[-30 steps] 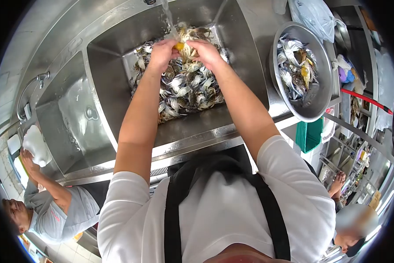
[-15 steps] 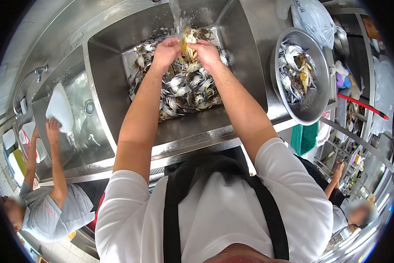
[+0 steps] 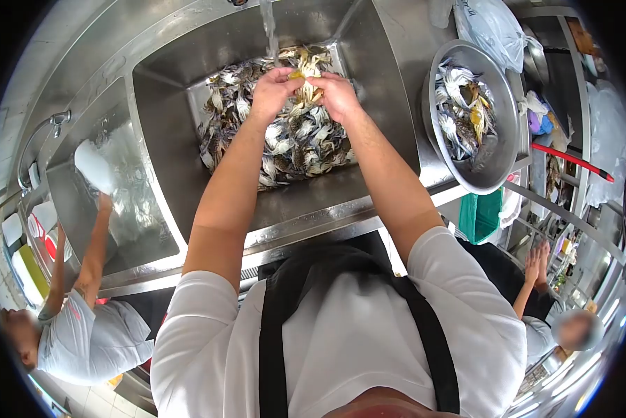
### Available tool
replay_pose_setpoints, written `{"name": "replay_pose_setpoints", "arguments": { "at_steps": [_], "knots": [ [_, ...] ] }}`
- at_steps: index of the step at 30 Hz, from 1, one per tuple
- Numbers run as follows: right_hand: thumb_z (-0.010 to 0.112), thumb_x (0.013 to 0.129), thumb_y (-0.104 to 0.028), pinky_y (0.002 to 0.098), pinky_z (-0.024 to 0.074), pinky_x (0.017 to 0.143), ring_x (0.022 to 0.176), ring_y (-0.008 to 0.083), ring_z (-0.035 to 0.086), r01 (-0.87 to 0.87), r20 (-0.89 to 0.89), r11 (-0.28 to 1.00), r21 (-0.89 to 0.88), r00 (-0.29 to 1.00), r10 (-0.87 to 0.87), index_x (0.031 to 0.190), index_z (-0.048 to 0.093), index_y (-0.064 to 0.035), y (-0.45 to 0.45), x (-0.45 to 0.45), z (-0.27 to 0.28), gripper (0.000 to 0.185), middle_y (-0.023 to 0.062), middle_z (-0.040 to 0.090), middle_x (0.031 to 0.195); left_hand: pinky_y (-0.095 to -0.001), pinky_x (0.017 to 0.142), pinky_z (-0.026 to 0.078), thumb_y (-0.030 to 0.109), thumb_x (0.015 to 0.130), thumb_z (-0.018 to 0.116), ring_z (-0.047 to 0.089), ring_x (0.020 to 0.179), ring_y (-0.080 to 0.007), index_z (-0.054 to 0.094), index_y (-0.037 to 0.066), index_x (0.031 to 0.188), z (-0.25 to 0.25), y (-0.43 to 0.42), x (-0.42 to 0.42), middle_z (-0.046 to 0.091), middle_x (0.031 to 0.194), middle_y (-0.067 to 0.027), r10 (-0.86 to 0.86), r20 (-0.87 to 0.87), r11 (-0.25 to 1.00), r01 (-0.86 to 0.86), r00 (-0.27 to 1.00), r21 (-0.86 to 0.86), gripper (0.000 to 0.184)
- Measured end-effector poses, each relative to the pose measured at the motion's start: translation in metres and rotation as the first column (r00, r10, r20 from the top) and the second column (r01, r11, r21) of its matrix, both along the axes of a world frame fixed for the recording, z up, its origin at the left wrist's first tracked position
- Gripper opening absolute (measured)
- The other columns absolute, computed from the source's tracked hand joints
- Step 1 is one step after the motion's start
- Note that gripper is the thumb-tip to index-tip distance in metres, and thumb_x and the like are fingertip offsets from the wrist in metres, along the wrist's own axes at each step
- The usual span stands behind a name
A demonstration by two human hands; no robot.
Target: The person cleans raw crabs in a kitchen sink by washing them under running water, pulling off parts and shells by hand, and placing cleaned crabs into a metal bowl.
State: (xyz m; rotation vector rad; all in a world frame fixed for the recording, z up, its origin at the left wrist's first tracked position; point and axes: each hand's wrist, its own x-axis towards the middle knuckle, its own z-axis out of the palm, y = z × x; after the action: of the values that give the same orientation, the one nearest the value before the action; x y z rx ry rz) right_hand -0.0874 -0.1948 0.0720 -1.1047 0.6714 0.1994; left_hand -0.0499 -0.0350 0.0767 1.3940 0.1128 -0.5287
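While a clear stream of running water (image 3: 268,31) drops just beyond your fingers, you hold a pale yellow-and-white crab (image 3: 310,65) over the far part of the deep rectangular stainless-steel sink (image 3: 389,90), just above the heap. Your left hand (image 3: 274,94) pinches it between thumb and fingertips from one side, and your right hand (image 3: 337,96) does the same from the other; the two hands face each other, close together, with the crab between them. Judged by how things lie, the work looks well short of finished: a broad heap of grey, white and dark-mottled crabs (image 3: 295,150) covers much of the sink floor, while only a smaller batch of blue-grey, white and yellow crabs (image 3: 459,90) sits in the round silvery metal bowl (image 3: 494,164) on the counter to your right. Whether that batch has already been handled, you cannot tell from here, nor how far the held one has got. Its long axis appears to run roughly away from you, between your hands, with pale limbs splayed towards the far wall; your fingers cover much of it, so which end is the front cannot be told.
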Motion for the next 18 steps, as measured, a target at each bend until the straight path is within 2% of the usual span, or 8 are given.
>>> {"name": "replay_pose_setpoints", "arguments": {
  "at_steps": [1, 3, 4, 7, 11, 14, 17, 18],
  "knots": [
    [0.075, 0.082, -0.013, 0.0275, 0.044, 0.058, 0.073, 0.0137, 0.061, 0.002, 0.0, 1.0, -0.001, 1.0, -0.002, 0.129, 0.049, 0.0106, 0.001, -0.004, 0.004, 0.059, 0.0115, 0.066, 0.101, -0.0248, 0.07, 0.053, 0.009, 0.085, 0.074, 0.065, 0.08, -0.0122, 0.063, -0.003, 0.111, -0.003, -0.001, 0.0, 0.07, 0.096, -0.0082, -0.002, 0.0, 1.0, 0.002, 1.0, -0.001, 0.03],
    [0.076, 0.084, -0.015, 0.0254, 0.0413, 0.055, 0.067, 0.0106, 0.059, -0.011, -0.003, 1.0, 0.013, 1.0, 0.011, 0.117, 0.059, 0.0059, 0.0, -0.009, 0.012, 0.043, 0.0067, 0.067, 0.092, -0.0243, 0.069, 0.053, 0.009, 0.084, 0.074, 0.065, 0.076, -0.0111, 0.066, -0.004, 0.105, -0.01, -0.004, 0.0, 0.07, 0.09, -0.0069, -0.012, 0.037, 1.0, 0.012, 0.999, 0.01, 0.025],
    [0.075, 0.085, -0.015, 0.0246, 0.0425, 0.054, 0.063, 0.0093, 0.058, -0.021, 0.04, 1.0, 0.024, 0.999, 0.02, 0.106, 0.064, 0.0012, 0.0, -0.01, 0.014, 0.028, 0.0034, 0.067, 0.086, -0.0243, 0.069, 0.053, 0.009, 0.085, 0.073, 0.064, 0.074, -0.0105, 0.069, -0.004, 0.101, -0.01, -0.007, 0.0, 0.071, 0.088, -0.0062, 0.001, 0.04, 0.999, -0.003, 0.999, 0.035, 0.02],
    [0.075, 0.086, -0.013, 0.0253, 0.046, 0.056, 0.066, 0.0099, 0.06, -0.024, 0.045, 0.992, 0.121, 0.999, 0.019, 0.106, 0.063, 0.002, -0.006, -0.015, 0.021, 0.028, 0.0043, 0.067, 0.087, -0.0247, 0.069, 0.054, 0.007, 0.086, 0.072, 0.065, 0.075, -0.0111, 0.068, -0.004, 0.102, -0.008, -0.007, 0.001, 0.071, 0.09, -0.0071, -0.025, 0.033, 0.998, 0.027, 0.999, -0.055, 0.02],
    [0.075, 0.086, -0.012, 0.0261, 0.0491, 0.059, 0.07, 0.0116, 0.063, -0.013, 0.08, 0.977, 0.211, 0.997, -0.003, 0.112, 0.061, 0.0035, -0.015, -0.017, 0.013, 0.033, 0.0051, 0.067, 0.089, -0.0253, 0.069, 0.055, 0.005, 0.085, 0.072, 0.065, 0.077, -0.0126, 0.068, -0.005, 0.101, -0.001, -0.006, 0.003, 0.071, 0.091, -0.0082, -0.028, 0.007, 0.996, 0.028, 1.0, -0.086, 0.019],
    [0.075, 0.087, -0.012, 0.026, 0.0489, 0.06, 0.072, 0.0126, 0.064, 0.014, 0.042, 0.967, 0.254, 0.999, -0.025, 0.117, 0.058, 0.0035, -0.02, -0.016, 0.011, 0.037, 0.005, 0.067, 0.089, -0.0273, 0.071, 0.056, 0.003, 0.086, 0.071, 0.066, 0.08, -0.0156, 0.068, -0.005, 0.101, -0.002, -0.003, 0.006, 0.071, 0.094, -0.0102, -0.026, -0.089, 0.986, 0.011, 0.996, -0.165, 0.018],
    [0.074, 0.088, -0.013, 0.0254, 0.0477, 0.059, 0.069, 0.012, 0.064, -0.063, 0.033, 0.959, 0.276, 0.998, 0.056, 0.115, 0.058, 0.0007, -0.032, -0.017, 0.006, 0.034, 0.0039, 0.067, 0.088, -0.0307, 0.073, 0.058, 0.001, 0.087, 0.07, 0.067, 0.083, -0.0188, 0.067, -0.006, 0.103, -0.004, 0.003, 0.007, 0.07, 0.098, -0.0118, -0.041, -0.182, 0.967, -0.007, 0.983, -0.253, 0.018],
    [0.07, 0.09, -0.014, 0.0278, 0.0515, 0.064, 0.075, 0.0132, 0.066, -0.161, 0.078, 0.939, 0.303, 0.987, 0.144, 0.113, 0.059, -0.0011, -0.037, -0.017, 0.004, 0.029, 0.0044, 0.068, 0.092, -0.0318, 0.076, 0.057, 0.002, 0.087, 0.07, 0.067, 0.087, -0.0194, 0.065, -0.005, 0.106, -0.005, 0.005, 0.007, 0.07, 0.101, -0.012, -0.055, -0.208, 0.963, -0.003, 0.977, -0.268, 0.021]
  ]
}}
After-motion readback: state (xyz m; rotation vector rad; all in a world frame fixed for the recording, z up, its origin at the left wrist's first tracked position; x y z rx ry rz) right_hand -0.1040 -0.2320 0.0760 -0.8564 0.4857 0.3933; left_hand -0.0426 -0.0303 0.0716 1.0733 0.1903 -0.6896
